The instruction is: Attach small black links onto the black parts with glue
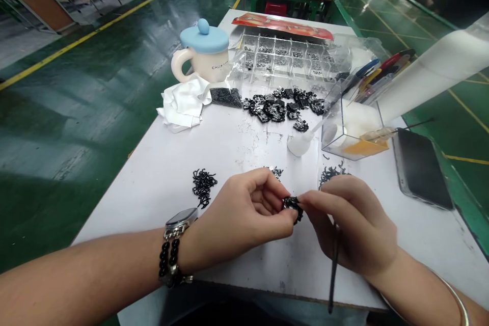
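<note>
My left hand point(248, 214) pinches a small rounded black piece with shiny bits point(292, 205) between thumb and fingers. The thumb and forefinger of my right hand point(355, 219) meet the piece's right side. A slim dark tool point(334, 270), perhaps tweezers, is tucked in my right hand and points down past the table's front edge; its other end is hidden. Left of my hands lies a pile of small curved black parts point(204, 187). Small silvery parts point(275, 172) lie just beyond my left fingers. Another black heap point(331, 172) is partly behind my right hand.
Clustered black assemblies point(282, 104) lie mid-table before a clear compartment tray point(282, 84). A lidded mug point(204, 56), crumpled tissue point(183, 104) and black packet point(226, 97) stand left. A white squeeze bottle point(300, 143), clear pen box point(353, 150) and phone point(423, 168) are right.
</note>
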Demonstrator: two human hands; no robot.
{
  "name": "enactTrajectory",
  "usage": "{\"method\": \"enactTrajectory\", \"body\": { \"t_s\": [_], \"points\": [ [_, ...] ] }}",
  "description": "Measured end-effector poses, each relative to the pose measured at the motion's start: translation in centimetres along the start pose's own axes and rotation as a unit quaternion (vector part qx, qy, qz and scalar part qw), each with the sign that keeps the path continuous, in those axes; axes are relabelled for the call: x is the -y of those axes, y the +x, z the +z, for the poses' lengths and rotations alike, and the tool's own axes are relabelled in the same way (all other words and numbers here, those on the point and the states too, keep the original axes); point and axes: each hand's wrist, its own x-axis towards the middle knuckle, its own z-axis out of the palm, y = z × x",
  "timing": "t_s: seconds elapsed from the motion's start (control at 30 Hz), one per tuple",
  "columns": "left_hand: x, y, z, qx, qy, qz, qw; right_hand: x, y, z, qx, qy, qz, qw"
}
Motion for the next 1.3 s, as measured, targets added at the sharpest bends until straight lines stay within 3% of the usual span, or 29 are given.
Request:
{"method": "enactTrajectory", "body": {
  "t_s": [0.37, 0.5, 0.83, 0.97, 1.3],
  "points": [
    [-0.2, 0.4, -0.1, 0.033, -0.072, -0.05, 0.996, 0.3, 0.5, 0.0, 0.004, 0.033, 0.054, 0.998],
    [-0.3, 0.6, -0.3, 0.061, -0.107, -0.082, 0.989, 0.4, 0.8, -0.2, 0.023, 0.096, 0.11, 0.989],
    [-0.1, 1.0, -0.7, 0.097, -0.155, -0.141, 0.973, -0.7, 1.3, -0.5, 0.101, 0.283, 0.31, 0.902],
    [-0.2, 1.2, -0.8, 0.1, -0.15, -0.149, 0.972, -0.9, 1.4, -0.5, 0.103, 0.323, 0.356, 0.871],
    [0.3, 1.2, -0.6, 0.089, -0.122, -0.15, 0.977, -0.5, 1.8, -0.1, 0.111, 0.275, 0.35, 0.889]
  ]
}}
